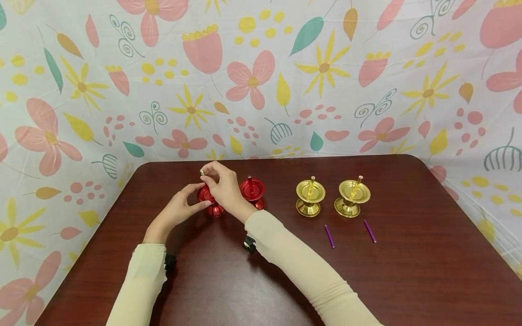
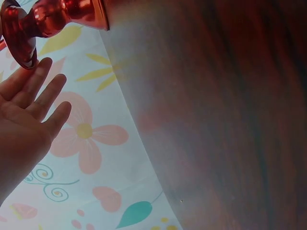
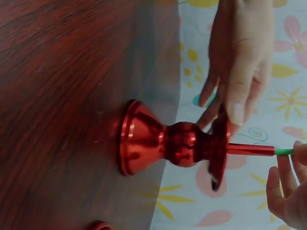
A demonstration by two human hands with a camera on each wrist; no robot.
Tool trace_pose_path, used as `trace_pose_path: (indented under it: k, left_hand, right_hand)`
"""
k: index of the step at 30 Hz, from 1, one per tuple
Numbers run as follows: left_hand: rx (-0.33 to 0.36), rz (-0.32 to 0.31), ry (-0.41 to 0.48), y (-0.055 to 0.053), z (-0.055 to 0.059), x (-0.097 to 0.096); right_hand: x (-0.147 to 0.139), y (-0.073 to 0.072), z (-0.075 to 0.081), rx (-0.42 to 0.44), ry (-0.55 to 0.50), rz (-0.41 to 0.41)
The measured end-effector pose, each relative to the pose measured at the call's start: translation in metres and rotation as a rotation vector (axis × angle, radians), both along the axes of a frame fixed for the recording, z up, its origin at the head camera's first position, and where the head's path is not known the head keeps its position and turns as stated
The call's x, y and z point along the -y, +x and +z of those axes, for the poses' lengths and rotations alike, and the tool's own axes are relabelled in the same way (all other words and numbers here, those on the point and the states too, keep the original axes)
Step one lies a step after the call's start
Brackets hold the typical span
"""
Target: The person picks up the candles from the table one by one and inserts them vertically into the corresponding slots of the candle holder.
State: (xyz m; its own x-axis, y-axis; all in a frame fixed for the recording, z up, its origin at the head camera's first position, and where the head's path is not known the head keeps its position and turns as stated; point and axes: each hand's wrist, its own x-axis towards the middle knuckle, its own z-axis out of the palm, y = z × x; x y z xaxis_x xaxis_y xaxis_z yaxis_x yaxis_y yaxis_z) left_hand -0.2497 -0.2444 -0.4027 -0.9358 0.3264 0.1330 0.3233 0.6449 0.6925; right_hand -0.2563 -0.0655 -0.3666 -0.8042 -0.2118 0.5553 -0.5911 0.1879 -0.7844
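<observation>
My left hand (image 1: 179,210) pinches the dish rim of a shiny red candle holder (image 1: 216,210), thumb above and fingers beneath in the right wrist view. The holder stands upright on the table. My right hand (image 1: 222,184) pinches a thin green candle (image 3: 283,152) at the top of the holder's red tube (image 3: 252,149); the candle's lower end meets the tube mouth, and fingers hide much of the rest. Just right of my right hand stands a second red candle holder (image 1: 252,190), partly hidden behind the wrist.
Two gold candle holders (image 1: 308,207) stand to the right on the dark wooden table (image 1: 228,280), their tubes bare. In front of them lie a purple candle (image 1: 329,236) and another purple candle (image 1: 370,231). A flower-patterned cloth (image 1: 253,127) hangs behind the table's far edge.
</observation>
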Motion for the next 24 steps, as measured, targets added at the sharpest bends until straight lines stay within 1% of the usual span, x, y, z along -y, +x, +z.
trace_pose_path:
  k: [4,10,15,19,24]
  left_hand:
    - [-0.012,-0.002,0.004,0.0002,-0.0004,-0.0003]
    - [-0.014,-0.007,0.009,0.0,-0.001,-0.0007]
    - [-0.006,-0.006,0.018,0.0005,-0.0016,0.0]
    - [-0.002,-0.007,0.025,0.0008,-0.0017,0.0005]
    - [-0.004,-0.008,0.018,0.0002,-0.0012,0.0003]
  right_hand:
    - [-0.0002,-0.0014,-0.0034,0.011,0.018,0.001]
    - [0.0012,-0.0044,-0.0055,-0.019,0.044,-0.026]
    - [0.0019,-0.0045,-0.0052,-0.026,0.074,-0.05]
    - [0.0022,-0.0045,-0.0042,-0.03,0.112,-0.053]
    - [0.0013,-0.0067,-0.0032,-0.04,0.156,-0.068]
